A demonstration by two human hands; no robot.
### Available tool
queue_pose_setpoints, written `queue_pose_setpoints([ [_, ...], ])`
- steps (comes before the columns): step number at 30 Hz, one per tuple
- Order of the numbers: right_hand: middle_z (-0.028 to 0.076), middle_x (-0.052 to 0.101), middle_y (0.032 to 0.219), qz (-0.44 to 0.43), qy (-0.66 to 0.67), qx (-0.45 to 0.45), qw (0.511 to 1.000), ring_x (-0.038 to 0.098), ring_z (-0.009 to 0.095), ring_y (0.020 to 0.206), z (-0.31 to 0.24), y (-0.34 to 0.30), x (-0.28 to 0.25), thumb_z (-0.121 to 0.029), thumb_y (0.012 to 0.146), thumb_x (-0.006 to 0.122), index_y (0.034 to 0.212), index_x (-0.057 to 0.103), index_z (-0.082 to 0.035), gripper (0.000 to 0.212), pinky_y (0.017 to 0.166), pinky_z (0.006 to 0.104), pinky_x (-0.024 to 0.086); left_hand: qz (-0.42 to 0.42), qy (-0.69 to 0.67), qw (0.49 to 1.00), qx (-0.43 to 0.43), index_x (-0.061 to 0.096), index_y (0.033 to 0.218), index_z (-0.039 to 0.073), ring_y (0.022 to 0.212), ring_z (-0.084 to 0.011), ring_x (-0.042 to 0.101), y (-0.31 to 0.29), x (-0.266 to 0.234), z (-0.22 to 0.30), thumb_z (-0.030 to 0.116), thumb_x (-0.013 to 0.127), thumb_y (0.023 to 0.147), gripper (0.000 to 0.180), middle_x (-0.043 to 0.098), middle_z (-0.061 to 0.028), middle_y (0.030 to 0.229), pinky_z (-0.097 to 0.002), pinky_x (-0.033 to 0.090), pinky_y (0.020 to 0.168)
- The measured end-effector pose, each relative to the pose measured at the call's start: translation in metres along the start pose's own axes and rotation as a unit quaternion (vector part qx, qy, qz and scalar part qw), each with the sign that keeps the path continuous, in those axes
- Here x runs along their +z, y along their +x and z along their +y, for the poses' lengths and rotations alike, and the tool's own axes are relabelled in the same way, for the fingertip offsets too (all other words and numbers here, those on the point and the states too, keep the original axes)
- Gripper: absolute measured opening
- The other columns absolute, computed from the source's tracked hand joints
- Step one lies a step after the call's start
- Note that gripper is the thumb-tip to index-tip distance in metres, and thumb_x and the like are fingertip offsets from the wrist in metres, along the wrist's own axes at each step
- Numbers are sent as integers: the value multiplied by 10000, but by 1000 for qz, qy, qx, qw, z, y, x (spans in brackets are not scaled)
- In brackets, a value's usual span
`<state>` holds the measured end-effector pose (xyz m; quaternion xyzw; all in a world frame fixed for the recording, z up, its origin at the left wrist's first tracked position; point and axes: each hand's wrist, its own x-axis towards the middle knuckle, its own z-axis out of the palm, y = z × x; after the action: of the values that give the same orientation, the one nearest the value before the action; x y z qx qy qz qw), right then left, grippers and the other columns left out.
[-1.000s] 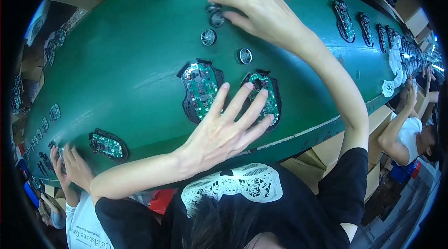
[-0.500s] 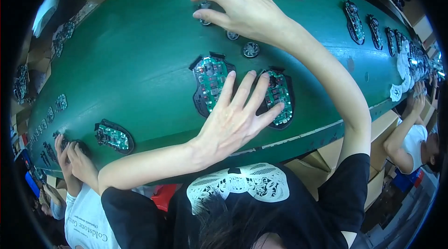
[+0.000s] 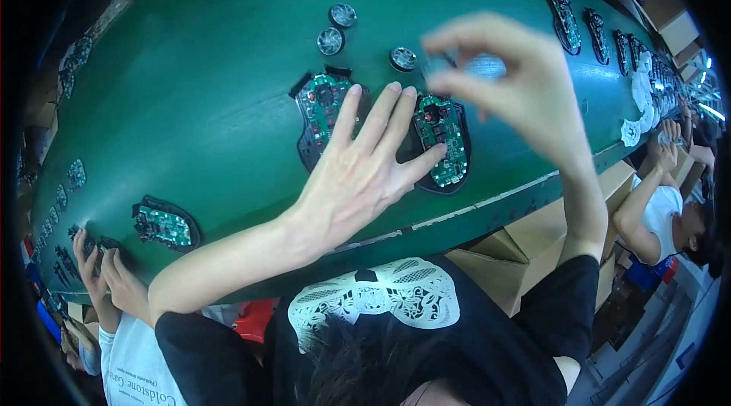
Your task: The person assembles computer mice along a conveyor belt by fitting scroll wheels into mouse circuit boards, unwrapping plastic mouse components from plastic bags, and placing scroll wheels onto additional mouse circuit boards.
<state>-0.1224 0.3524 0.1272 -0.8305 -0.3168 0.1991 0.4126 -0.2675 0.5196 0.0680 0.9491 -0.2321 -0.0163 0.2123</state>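
Note:
My left hand (image 3: pixel 354 170) rests palm down with its fingers stretched out. It lies over the right part of one green circuit-board unit in a dark housing (image 3: pixel 316 113), with the thumb on a second such unit (image 3: pixel 445 139). Above the second unit's far end hovers my right hand (image 3: pixel 518 78), blurred by motion. Its thumb and index finger curve around a smeared greyish thing that I cannot make out. Beyond the units lie small black-rimmed wheels with silvery spokes: one wheel (image 3: pixel 403 59) near the right hand, and a far wheel (image 3: pixel 343 15) touching or nearly touching another wheel (image 3: pixel 330 41).
Another board unit (image 3: pixel 164 223) lies at the left on the green table (image 3: pixel 213 78). Several more units (image 3: pixel 563 17) line the far right. A co-worker's hands (image 3: pixel 110 269) handle dark parts at the left; another person (image 3: pixel 655 215) sits at the right. Cardboard boxes (image 3: pixel 525 242) stand below the table edge.
My right hand has come back from the far wheels, moving right and nearer, over the second unit. My left hand stays on the units. The whole view has shifted slightly.

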Motion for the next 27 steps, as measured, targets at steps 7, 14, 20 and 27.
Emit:
queue_pose_setpoints([
  [7,131,741,1004,90,-151,-126,976,690,251,790,31,-62,29,6,763,798,1006,729,26,254,653,323,564,-12,12,999,27,590,1351,328,1417,-365,368,7,4,-1,273,842,699,701,372,-212,1532,-618,287,1148],
  [14,149,714,1135,46,-208,-121,969,674,270,860,18,-60,23,-12,741,810,1142,695,12,418,737,342,572,-18,23,999,24,613,1313,289,1398,-346,394,11,3,1,256,749,756,575,415,-212,1501,-630,285,1146],
  [20,96,676,1087,42,-217,-62,973,643,249,895,23,-70,16,-34,742,812,1210,689,-46,484,728,342,556,-43,42,998,18,588,1332,343,1408,-322,381,18,-2,5,304,837,691,689,380,-173,1545,-597,271,1162],
  [27,94,621,952,2,-235,-81,969,585,239,788,17,-60,12,36,731,763,1181,709,-50,461,663,357,513,-66,51,996,13,560,1379,365,1411,-314,376,22,-6,6,306,842,693,744,356,-171,1571,-568,270,1171],
])
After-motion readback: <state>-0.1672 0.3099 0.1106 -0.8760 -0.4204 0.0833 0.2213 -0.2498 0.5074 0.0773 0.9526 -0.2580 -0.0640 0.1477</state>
